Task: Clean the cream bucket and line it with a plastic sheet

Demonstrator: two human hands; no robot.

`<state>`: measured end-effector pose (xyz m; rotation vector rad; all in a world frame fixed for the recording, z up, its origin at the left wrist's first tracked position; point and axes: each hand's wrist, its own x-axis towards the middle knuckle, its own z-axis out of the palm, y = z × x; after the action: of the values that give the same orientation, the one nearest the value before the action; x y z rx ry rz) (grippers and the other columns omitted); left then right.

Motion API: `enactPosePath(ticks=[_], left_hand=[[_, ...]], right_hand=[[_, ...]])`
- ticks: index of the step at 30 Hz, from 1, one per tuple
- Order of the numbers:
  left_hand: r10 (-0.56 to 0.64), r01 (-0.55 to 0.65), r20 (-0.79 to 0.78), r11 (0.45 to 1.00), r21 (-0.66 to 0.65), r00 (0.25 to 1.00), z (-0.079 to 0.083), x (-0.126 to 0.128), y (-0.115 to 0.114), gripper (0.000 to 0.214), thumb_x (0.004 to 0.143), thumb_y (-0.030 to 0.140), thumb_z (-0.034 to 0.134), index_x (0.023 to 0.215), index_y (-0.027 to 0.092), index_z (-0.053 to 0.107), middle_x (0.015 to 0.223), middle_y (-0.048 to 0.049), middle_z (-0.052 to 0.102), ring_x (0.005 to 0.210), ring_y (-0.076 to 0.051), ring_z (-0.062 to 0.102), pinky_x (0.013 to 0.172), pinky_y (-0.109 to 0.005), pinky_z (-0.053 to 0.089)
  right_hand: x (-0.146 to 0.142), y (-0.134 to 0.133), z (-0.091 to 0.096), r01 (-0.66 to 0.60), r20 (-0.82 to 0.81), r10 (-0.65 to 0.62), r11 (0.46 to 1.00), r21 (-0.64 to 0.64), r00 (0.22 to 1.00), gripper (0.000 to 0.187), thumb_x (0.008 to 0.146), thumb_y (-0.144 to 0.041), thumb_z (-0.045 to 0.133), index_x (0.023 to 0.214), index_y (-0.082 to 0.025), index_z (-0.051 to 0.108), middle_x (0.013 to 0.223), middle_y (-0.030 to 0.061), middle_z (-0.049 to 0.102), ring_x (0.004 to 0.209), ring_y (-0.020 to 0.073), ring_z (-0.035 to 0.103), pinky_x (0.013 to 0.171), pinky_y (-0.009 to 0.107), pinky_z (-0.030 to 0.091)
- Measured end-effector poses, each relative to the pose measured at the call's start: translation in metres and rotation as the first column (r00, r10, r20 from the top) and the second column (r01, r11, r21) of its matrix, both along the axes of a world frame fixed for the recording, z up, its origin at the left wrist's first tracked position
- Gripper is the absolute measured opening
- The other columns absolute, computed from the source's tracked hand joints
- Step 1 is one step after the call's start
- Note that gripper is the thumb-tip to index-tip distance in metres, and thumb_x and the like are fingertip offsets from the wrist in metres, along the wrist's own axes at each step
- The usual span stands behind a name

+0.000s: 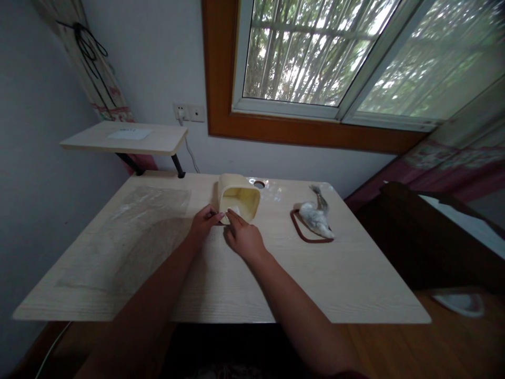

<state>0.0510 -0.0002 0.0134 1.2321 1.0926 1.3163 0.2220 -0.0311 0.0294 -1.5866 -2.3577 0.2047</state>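
A cream plastic bin (238,181) lies tipped on the table, its mouth facing me. My left hand (204,222) is closed at the lower left of its rim, thumb and fingers pinched together there. Close beside it, my right hand (243,236) reaches over the near rim with its fingers pressed together. A small white piece (235,209), perhaps tissue or cloth, shows at the right fingertips inside the mouth. The fingers hide exactly what each hand grips.
To the right, a crumpled whitish bundle (314,217) rests on a brown ring-shaped frame (302,232). A clear plastic sheet (158,210) covers the table's left part. A raised shelf (87,138) holding a paper (130,133) stands at the back left, below a wall socket (196,113).
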Motion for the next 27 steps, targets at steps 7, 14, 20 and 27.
enactPosePath(ticks=[7, 14, 20, 27], left_hand=[[-0.008, 0.008, 0.025, 1.0, -0.009, 1.0, -0.002, 0.0, 0.001, 0.038, 0.073, 0.046, 0.08, 0.072, 0.018, 0.054, 0.062, 0.0046, 0.059, 0.062, -0.013, 0.063, 0.064, -0.026, 0.054], [0.037, -0.037, 0.008, 0.999, 0.023, 0.999, -0.001, -0.001, 0.002, 0.036, 0.075, 0.047, 0.078, 0.072, 0.019, 0.054, 0.064, 0.0038, 0.059, 0.064, -0.014, 0.059, 0.064, -0.026, 0.047], [0.049, -0.047, -0.028, 0.997, 0.064, 0.998, 0.001, -0.001, 0.0, 0.033, 0.076, 0.044, 0.075, 0.07, 0.019, 0.054, 0.065, 0.0037, 0.055, 0.065, -0.013, 0.051, 0.064, -0.025, 0.042], [0.043, -0.041, -0.03, 0.997, 0.066, 0.999, 0.002, 0.001, -0.001, 0.033, 0.077, 0.044, 0.075, 0.072, 0.019, 0.054, 0.067, 0.0038, 0.054, 0.066, -0.013, 0.049, 0.065, -0.026, 0.039]], right_hand=[[0.004, 0.0, 0.003, -0.021, 0.036, 0.021, 1.0, -0.001, 0.999, 0.056, 0.098, -0.034, 0.041, 0.154, -0.026, 0.039, 0.162, 0.0032, 0.039, 0.116, 0.0209, 0.067, 0.092, 0.034, 0.058], [0.016, 0.002, 0.012, 0.123, 0.149, -0.123, 0.992, 0.009, 0.981, 0.057, 0.098, -0.034, 0.041, 0.154, -0.023, 0.041, 0.16, 0.0084, 0.041, 0.107, 0.0235, 0.071, 0.09, 0.039, 0.059], [0.007, -0.001, 0.007, -0.024, 0.048, 0.022, 0.999, 0.04, 0.999, 0.053, 0.1, -0.035, 0.038, 0.152, -0.024, 0.044, 0.16, 0.0035, 0.042, 0.115, 0.0203, 0.067, 0.09, 0.033, 0.059], [0.011, 0.0, 0.009, -0.034, 0.065, 0.032, 0.999, 0.032, 0.997, 0.053, 0.1, -0.034, 0.039, 0.152, -0.025, 0.044, 0.159, 0.0052, 0.044, 0.116, 0.02, 0.067, 0.094, 0.034, 0.057]])
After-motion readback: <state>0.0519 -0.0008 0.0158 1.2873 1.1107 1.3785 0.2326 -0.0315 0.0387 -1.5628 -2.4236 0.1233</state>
